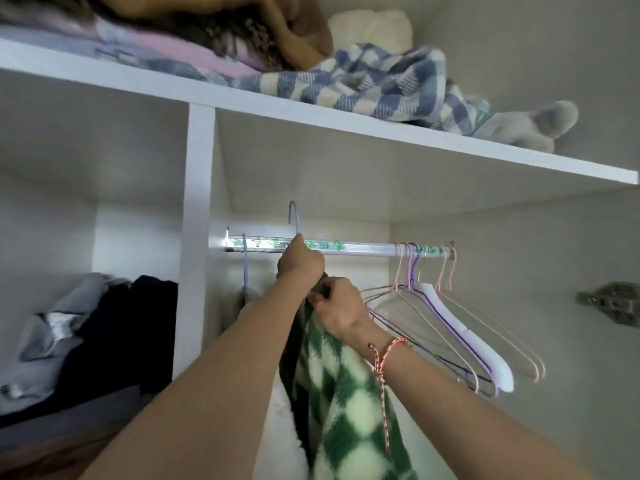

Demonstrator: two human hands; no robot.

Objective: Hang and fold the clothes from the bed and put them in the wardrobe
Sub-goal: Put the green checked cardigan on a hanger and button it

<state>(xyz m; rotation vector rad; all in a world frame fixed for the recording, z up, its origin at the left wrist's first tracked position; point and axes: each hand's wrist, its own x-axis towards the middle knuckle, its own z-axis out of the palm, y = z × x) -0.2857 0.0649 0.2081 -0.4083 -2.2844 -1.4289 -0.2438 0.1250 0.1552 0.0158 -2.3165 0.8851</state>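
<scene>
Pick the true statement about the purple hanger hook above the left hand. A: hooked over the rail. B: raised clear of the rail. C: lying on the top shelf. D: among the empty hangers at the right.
B: the hook rises from the left hand above the rail, catching nothing.

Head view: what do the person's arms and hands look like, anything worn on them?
Both arms are bare, with no sleeves in view. The right hand has a red-and-white twisted string bracelet at its wrist, with a small bead and a loose tail. The left hand wears nothing visible; no gloves or rings show.
</scene>
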